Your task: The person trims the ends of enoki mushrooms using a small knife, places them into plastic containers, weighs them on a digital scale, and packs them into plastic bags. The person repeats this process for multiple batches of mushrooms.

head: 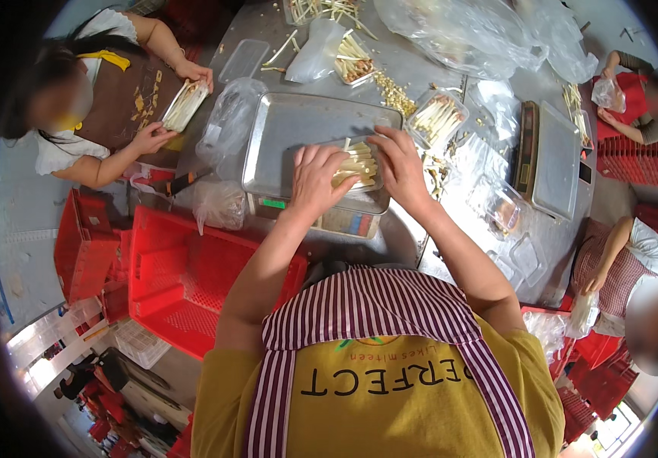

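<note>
A clear plastic punnet of pale, long-stemmed mushrooms (361, 166) sits on the right part of a metal tray (288, 129), which lies on a weighing scale (340, 222). My left hand (318, 177) covers the left end of the mushrooms, its thumb along the near side. At the right end of the same punnet, my right hand (402, 163) has its fingertips against the edge. Much of the punnet is hidden under both hands. Beyond my right hand stands another filled punnet (439, 119), and a third filled punnet (355, 60) is farther back.
Plastic bags (228, 129) lie left of the tray, near an orange-and-black handled tool (181, 183). A red crate (191, 275) stands below the table's edge. Trimmed bits (394, 94) are scattered behind. Another scale (555, 160) is at right. A co-worker's hands (194, 74) hold a punnet at left.
</note>
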A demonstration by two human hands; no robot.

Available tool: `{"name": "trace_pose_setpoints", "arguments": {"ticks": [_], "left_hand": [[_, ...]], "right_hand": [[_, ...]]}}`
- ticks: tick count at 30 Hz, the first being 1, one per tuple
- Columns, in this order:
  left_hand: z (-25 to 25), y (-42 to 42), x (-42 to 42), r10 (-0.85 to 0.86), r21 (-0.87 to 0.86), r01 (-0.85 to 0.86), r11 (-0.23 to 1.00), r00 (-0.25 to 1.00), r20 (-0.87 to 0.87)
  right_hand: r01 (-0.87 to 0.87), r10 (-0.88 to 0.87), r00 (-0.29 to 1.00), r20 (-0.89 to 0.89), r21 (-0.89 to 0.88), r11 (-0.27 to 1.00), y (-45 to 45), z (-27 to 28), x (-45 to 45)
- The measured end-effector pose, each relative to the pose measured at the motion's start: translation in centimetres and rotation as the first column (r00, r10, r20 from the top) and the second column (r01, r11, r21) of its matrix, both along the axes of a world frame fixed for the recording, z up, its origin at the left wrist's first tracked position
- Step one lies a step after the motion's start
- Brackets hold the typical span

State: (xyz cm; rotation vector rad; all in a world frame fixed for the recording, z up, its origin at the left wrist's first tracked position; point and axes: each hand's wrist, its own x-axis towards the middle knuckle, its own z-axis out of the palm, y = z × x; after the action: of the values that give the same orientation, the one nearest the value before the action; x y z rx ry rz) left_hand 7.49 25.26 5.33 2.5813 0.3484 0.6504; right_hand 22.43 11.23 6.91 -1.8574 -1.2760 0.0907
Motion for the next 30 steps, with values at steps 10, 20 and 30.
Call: {"name": "trace_pose_setpoints", "arguments": {"ticks": [10, 20, 30], "left_hand": [[-1.1, 0.1, -0.3, -0.023, -0.072, 0.022, 0.997, 1.000, -0.006], [-0.7, 0.7, 1.9, 0.007, -0.174, -0.013, 0.985, 0.999, -0.036], [-1.2, 0.1, 0.8, 0.064, -0.103, -0.057, 0.993, 0.996, 0.061]], "right_hand": [[-0.175, 0.234, 0.940, 0.248, -0.237, 0.956, 2.8, -1.1, 3.6], [-0.042, 0.021, 0.989, -0.147, -0.142, 0.989, 1.0, -1.5, 2.8], [0.042, -0.042, 0.999, 0.018, -0.044, 0.998, -1.8, -0.3, -0.1]]}}
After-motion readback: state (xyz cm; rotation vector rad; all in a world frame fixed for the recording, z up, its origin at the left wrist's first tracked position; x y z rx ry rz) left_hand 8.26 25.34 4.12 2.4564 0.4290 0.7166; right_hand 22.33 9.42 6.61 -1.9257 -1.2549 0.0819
